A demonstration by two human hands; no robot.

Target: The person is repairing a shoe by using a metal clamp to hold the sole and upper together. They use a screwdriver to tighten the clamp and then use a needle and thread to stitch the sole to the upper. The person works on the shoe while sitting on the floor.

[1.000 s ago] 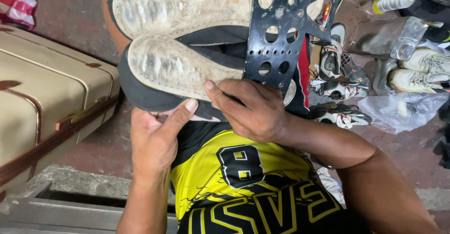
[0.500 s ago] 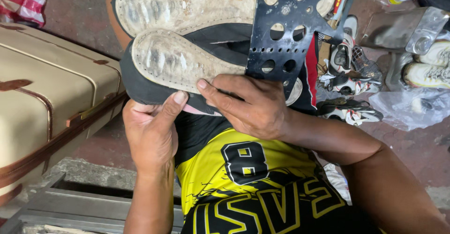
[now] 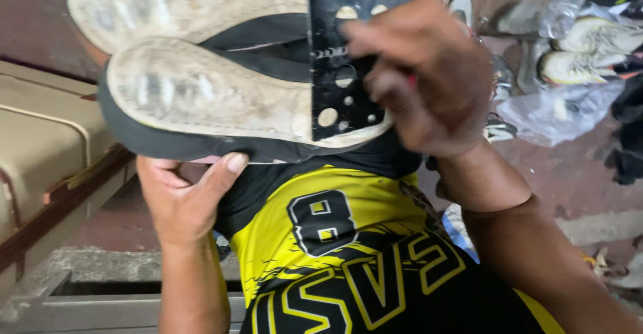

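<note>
Gripping shoe sole [image 3: 201, 100] edge, left hand [image 3: 184, 200]; right hand [image 3: 429, 79] pressing template [image 3: 338, 53].

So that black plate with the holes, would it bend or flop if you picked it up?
Probably not: the plate keeps a straight edge across the sole, so it looks stiff. Its many holes should make it light for its size. The right hand holds it flat against the sole, so it seems easy to grip.

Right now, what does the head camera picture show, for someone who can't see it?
A person's left hand holds a worn shoe sole-up, while the right hand presses a black plate with holes against it.
</note>
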